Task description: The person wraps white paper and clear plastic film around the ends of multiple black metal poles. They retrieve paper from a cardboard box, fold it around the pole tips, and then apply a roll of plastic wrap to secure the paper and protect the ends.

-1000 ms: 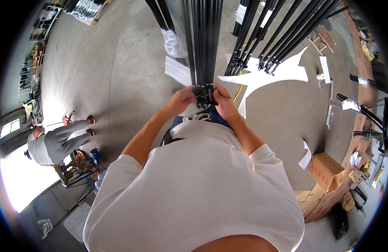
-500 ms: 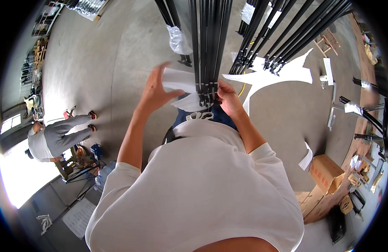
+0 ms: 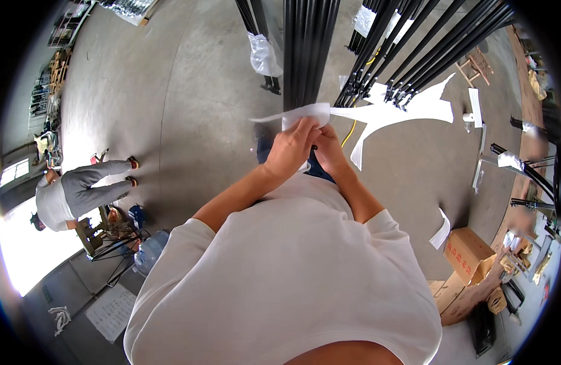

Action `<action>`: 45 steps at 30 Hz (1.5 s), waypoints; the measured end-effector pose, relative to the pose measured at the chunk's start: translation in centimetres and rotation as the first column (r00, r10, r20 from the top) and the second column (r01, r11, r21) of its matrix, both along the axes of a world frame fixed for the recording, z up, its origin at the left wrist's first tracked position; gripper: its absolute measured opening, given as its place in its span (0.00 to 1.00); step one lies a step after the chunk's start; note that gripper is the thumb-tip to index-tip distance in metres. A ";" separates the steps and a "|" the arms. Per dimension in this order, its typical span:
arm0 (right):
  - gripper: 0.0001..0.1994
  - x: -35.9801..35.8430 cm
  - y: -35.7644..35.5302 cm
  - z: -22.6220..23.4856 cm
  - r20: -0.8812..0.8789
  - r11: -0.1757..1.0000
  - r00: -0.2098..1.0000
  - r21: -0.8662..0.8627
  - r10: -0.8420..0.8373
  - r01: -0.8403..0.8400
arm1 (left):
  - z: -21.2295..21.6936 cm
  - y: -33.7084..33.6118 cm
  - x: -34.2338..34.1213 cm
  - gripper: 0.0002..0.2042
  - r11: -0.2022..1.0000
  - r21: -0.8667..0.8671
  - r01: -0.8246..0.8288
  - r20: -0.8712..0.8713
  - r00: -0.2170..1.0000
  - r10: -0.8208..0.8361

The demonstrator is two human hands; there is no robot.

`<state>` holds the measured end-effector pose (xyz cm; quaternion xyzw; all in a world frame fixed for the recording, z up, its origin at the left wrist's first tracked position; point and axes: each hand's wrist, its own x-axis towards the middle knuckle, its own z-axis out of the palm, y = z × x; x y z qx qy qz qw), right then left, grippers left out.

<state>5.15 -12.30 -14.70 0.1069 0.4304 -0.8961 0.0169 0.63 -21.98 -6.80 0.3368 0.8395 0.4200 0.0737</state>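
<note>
I saw that the left hand (image 3: 291, 148) had come back in from the side. Half a second before, it was out to the left with the paper (image 3: 305, 112). Now both hands were closed on the paper, just above the middle of the frame, right against the black rods (image 3: 308, 55). The right hand (image 3: 329, 149) pinched it too. To me it looked like wrapping. The floor (image 3: 171, 121) to the left was open; more rods crowded the upper right.
</note>
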 end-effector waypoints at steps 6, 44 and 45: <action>0.14 0.3 0.4 -3.0 -0.013 0.904 0.997 -0.422 -0.074 0.061 | -1.0 -1.2 0.2 0.23 0.991 0.000 0.135 0.107 0.985 -0.134; 0.22 3.4 -0.2 -7.3 0.234 0.823 0.874 -0.502 0.426 -0.267 | -5.1 1.5 -7.0 0.09 0.915 0.402 0.021 0.810 0.457 -0.367; 0.22 3.2 -0.5 -7.0 0.222 0.805 0.883 -0.543 0.414 -0.241 | -5.2 1.6 -6.9 0.09 0.910 0.414 0.009 0.803 0.467 -0.370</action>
